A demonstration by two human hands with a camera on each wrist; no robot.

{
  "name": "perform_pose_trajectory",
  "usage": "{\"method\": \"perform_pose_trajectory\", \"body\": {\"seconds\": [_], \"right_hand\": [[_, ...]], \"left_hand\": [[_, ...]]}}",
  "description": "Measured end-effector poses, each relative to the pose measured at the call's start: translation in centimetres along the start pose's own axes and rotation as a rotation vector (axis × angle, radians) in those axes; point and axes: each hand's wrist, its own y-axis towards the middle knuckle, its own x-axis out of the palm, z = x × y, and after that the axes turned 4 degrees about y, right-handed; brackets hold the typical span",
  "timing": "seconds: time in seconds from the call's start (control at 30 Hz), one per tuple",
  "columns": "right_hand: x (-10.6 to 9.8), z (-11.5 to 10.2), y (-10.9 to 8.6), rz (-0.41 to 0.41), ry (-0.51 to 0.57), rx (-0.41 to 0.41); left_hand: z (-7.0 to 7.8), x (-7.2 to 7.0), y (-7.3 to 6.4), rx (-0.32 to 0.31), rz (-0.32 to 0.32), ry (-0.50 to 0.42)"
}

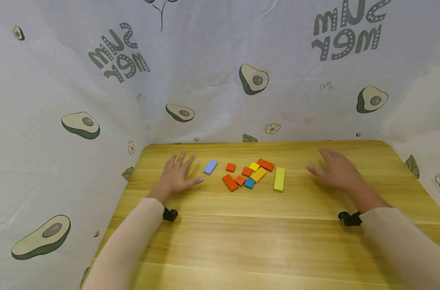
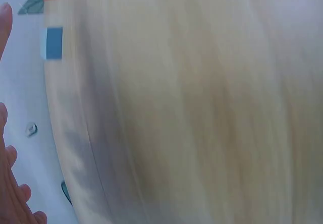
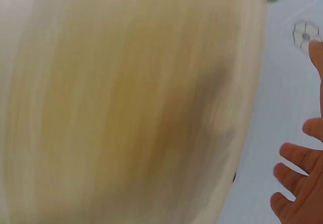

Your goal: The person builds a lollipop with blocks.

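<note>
fingers of the left hand are spread and grip nothing; those of the right hand are extended, likewise empty. the blocks lie flat on the table between both hands: the lilac block near the left, the lime block nearest the right, the orange block and blue block crowded among others. in judgement, any piece is best pinched across its narrow sides from above; a sideways sweep risks nudging the close-packed neighbours.
</note>
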Motion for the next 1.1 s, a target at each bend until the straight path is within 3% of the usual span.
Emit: {"method": "perform_pose_trajectory", "body": {"seconds": [0.23, 0.57, 0.8, 1.1], "right_hand": [[1.1, -3.0, -0.5, -0.055, 0.03, -0.015], [3.2, -6.0, -1.0, -0.093, 0.11, -0.058], [4.5, -7.0, -0.9, -0.136, 0.206, -0.062], [5.1, -8.4, -0.3, -0.195, 0.264, -0.038]], "left_hand": [[3.2, 0.6, 0.1, 0.08, 0.052, -0.035], [8.0, 1.6, 0.0, 0.18, 0.116, -0.189], [10.8, 2.9, 0.3, 0.185, 0.101, -0.264], [13.6, 4.9, 1.3, 0.185, 0.165, -0.261]]}}
